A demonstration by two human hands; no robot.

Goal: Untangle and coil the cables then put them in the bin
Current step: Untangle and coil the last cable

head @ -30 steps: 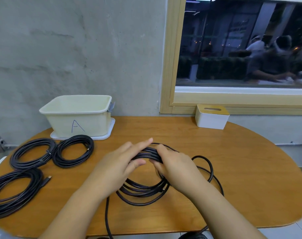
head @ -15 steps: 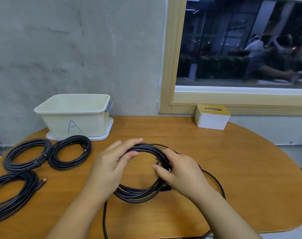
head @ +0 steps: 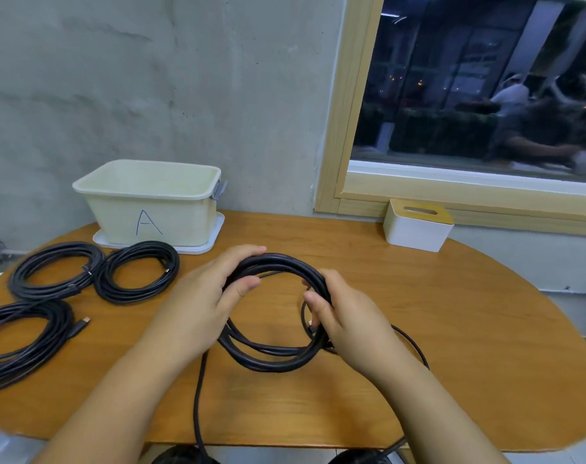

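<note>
I see both hands on one black cable coil [head: 278, 358], held over the middle of the wooden tabletop [head: 452, 329]. Left hand [head: 204, 303] grips the coil's upper-left arc: fingers curled over the top of the bundle, thumb pressing from the inside. Right hand [head: 348, 316] grips the right side of the loop, thumb on the inner edge, fingers wrapped behind the strands. The near arc of the coil looks to sit on or just above the wood; I can't tell which.

A loose tail [head: 198, 396] of the same cable drops from the coil's lower left, crosses the near tabletop edge and goes out of sight below. Another loose strand [head: 415, 346] arcs out behind the right wrist toward the near edge.

Three other black coils lie flat on the left part of the tabletop: back-left coil [head: 55, 271], a second coil [head: 137, 271] touching it on its right, and a larger coil [head: 20, 339] nearer me at the left edge, with a connector end [head: 82, 323] sticking out to its right.

The bin [head: 151, 202] is cream plastic, marked "A" on the front, open top. It stands on a white lid or tray [head: 214, 244] at the back left against the concrete wall, just behind the two rear coils. I can't see inside it from this angle.

A white box with a yellow slotted top [head: 417, 224] sits at the back right under the window frame, well apart from the cables.
</note>
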